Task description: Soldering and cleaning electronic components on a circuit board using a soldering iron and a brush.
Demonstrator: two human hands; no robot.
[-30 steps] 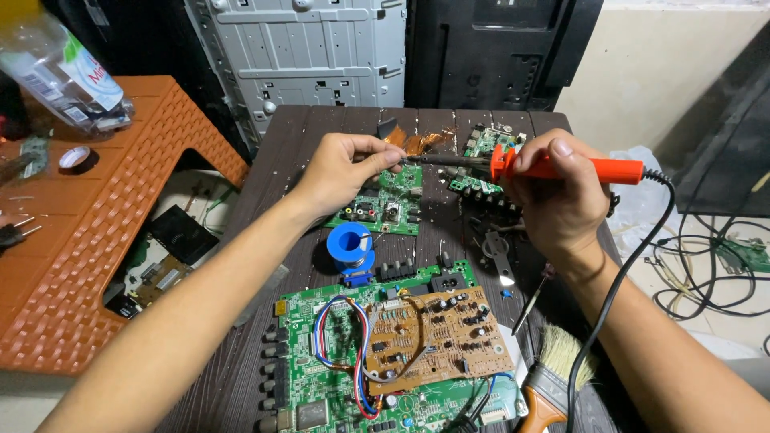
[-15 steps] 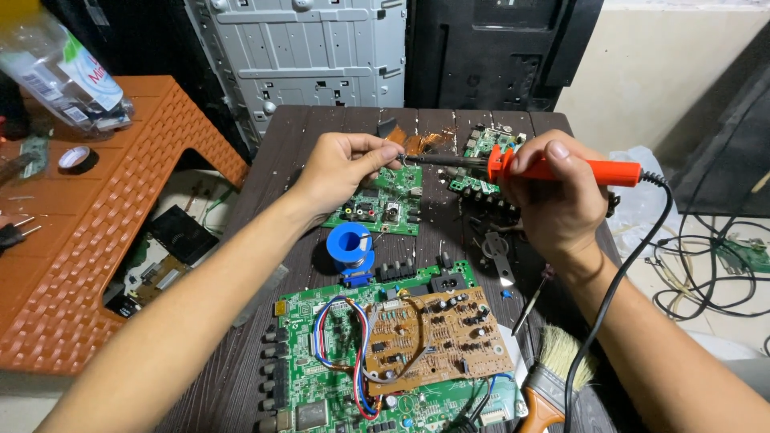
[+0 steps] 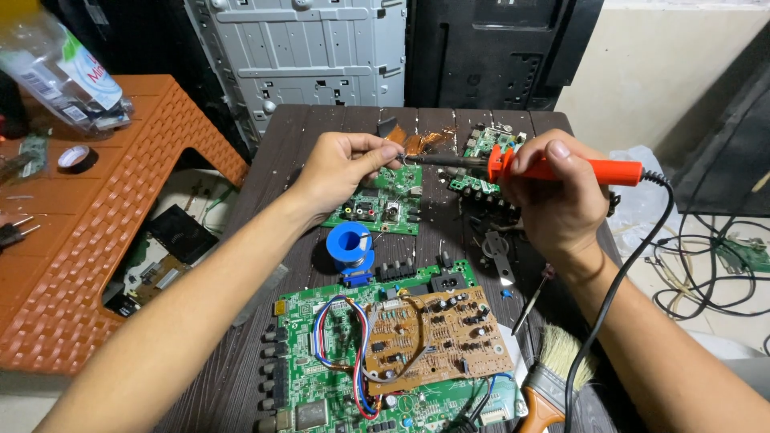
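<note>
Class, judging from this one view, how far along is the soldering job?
Done: boards laid out on the table. In hand: right hand holds the soldering iron; left hand pinches solder wire at its tip. Left: the small green board beneath is untouched.

**Packaging and labels in view**

A clear plastic bottle (image 3: 60, 76) is lying tilted at the top left, over the orange woven-pattern surface (image 3: 120, 208). Wrapping around it is a white label (image 3: 90, 74) with green and red print. Nothing else is showing as a package, sign or lit screen; any markings on the green circuit boards are too small to make out.
</note>
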